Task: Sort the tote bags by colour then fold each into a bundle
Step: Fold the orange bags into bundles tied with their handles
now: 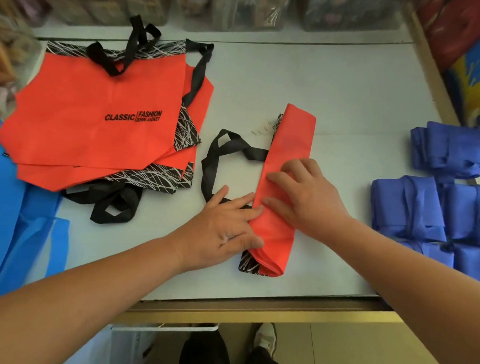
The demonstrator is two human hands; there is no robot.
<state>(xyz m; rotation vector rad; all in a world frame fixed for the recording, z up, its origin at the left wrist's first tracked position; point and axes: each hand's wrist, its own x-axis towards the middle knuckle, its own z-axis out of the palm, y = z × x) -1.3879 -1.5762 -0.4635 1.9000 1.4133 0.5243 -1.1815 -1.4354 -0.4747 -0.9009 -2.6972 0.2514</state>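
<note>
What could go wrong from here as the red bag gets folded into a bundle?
1. The black handles trail loose to the left of the folded red bag; they might end up sticking out of the bundle.
2. The left hand and right hand only press its near half flat; the far end could spring open.

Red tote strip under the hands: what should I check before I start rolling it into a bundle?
1. Red tote strip folded long and flat on the table: ok.
2. Left hand and right hand pressing it down: ok.
3. Black handles clear of the strip: not ok, one loop runs under the left hand.
4. Inner layers aligned: cannot tell; patterned trim pokes out at the near end.
5. Colours apart, red stack left, blue bundles right: ok.
</note>
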